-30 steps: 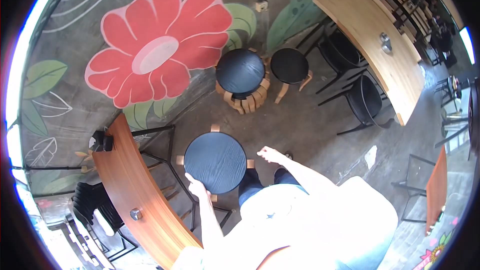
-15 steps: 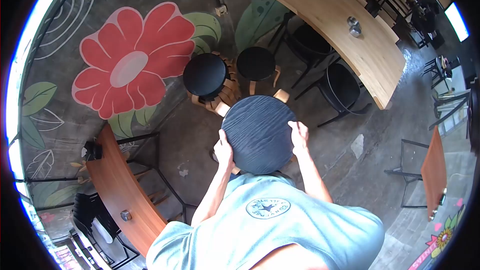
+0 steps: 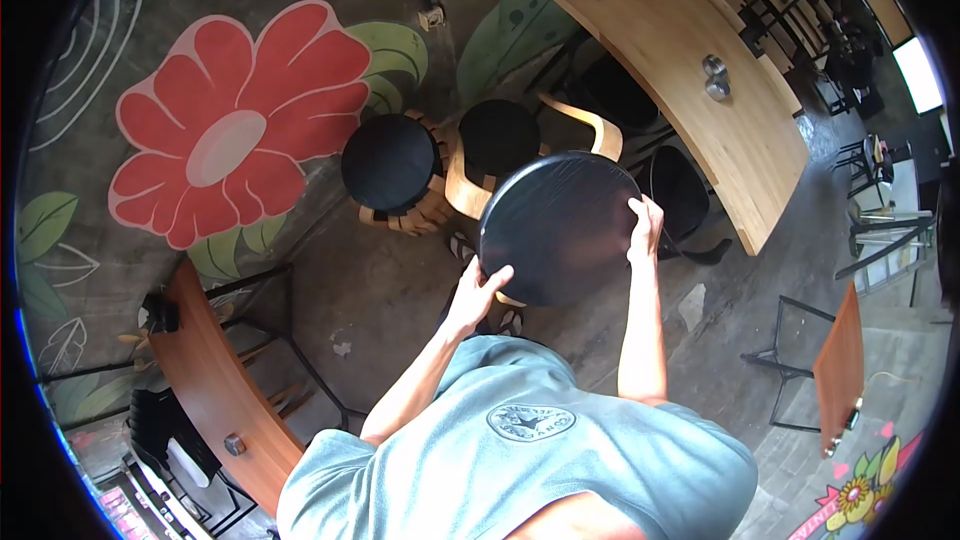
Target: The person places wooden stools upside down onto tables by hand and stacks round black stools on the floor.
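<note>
In front of my body I hold up a stool (image 3: 560, 225) with a round black seat and bent light-wood legs. Its seat is tilted toward me, and two legs point away at the far side. My left hand (image 3: 474, 292) grips the seat's left rim, thumb on top and fingers underneath. On the right rim my right hand (image 3: 645, 225) is closed the same way. Beyond it stand a stack of stools (image 3: 390, 165) with a black top seat and, to its right, another black-seated stool (image 3: 497, 135), partly hidden by the held stool's leg.
A long wooden table (image 3: 690, 80) with metal containers (image 3: 716, 77) and black chairs (image 3: 672, 190) stands at the upper right. To the left is a brown table (image 3: 225, 380) with a black frame. A smaller table (image 3: 838, 370) is at the right. A flower-painted wall (image 3: 240, 130) rises behind the stools.
The stool has risen and moved to the right, and its seat has tilted so that more of its far legs show. Both hands stay on the rim. The view has shifted slightly.
</note>
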The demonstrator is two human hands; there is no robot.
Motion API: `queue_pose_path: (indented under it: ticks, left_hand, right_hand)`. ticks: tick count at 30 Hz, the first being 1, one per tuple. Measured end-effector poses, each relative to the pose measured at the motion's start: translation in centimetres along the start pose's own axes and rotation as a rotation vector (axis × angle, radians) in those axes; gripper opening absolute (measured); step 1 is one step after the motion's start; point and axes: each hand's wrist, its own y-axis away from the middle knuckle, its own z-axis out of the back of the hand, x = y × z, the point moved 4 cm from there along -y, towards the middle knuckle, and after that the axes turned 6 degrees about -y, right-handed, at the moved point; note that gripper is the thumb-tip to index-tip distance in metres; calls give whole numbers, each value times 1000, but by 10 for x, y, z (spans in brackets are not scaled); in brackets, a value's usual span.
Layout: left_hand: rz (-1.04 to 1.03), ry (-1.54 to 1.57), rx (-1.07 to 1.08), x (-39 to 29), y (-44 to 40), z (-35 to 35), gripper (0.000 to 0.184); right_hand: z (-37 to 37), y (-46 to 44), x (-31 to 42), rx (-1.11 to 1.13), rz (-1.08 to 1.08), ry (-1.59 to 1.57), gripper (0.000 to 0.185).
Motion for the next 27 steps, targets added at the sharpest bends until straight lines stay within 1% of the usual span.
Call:
queue_pose_path:
  ticks: [1, 2, 5, 6, 8, 9, 10, 12, 14, 16, 17, 21, 22, 24, 25, 26, 27]
  left_hand:
    - [15, -10, 58, 0, -13, 5, 55]
    - [26, -19, 72, -1, -23, 10, 58]
    - [138, -80, 122, -6, -64, 29, 66]
    - [145, -57, 121, -7, -79, 34, 66]
    - [187, -67, 143, -11, -103, 46, 71]
    - [162, -56, 130, -10, -117, 52, 66]
    - [167, -50, 126, -15, -127, 56, 66]
    - [159, -138, 238, -26, -144, 53, 60]
    - [159, -88, 222, -30, -157, 48, 57]
    - [148, -82, 180, -34, -177, 48, 70]
    - [153, -58, 185, -38, -182, 47, 71]
    - [149, -33, 217, -41, -201, 44, 73]
    - [159, -31, 207, -42, -204, 43, 73]
    - [210, 37, 199, -44, -210, 39, 72]
    - [210, 45, 185, -42, -215, 36, 72]
    - [252, 81, 143, -34, -220, 35, 72]
    - [291, 114, 102, -26, -227, 35, 72]
  right_hand:
    - [-11, -22, -1, -25, 72, 6, 39]
    - [-23, -39, -4, -54, 143, 11, 34]
    - [-73, -93, 9, 33, 165, 55, 33]
    - [-88, -112, 9, 30, 261, 144, 34]
    - [-115, -143, 14, 91, 238, 274, 34]
    - [-127, -155, 17, 101, 205, 331, 36]
    - [-134, -168, 14, 78, 203, 364, 37]
    - [-134, -192, 16, 56, 190, 343, 38]
    - [-136, -206, 17, 54, 161, 329, 38]
    - [-143, -225, 22, 108, 132, 368, 38]
    - [-145, -234, 23, 133, 107, 396, 35]
    - [-163, -270, 29, 220, 79, 491, 33]
    - [-170, -279, 28, 229, 69, 489, 33]
    - [-195, -296, 29, 320, 93, 561, 34]
    - [-211, -303, 37, 358, 75, 643, 35]
    - [-221, -315, 23, 394, 21, 645, 37]
    - [-231, -324, 13, 420, 61, 684, 39]
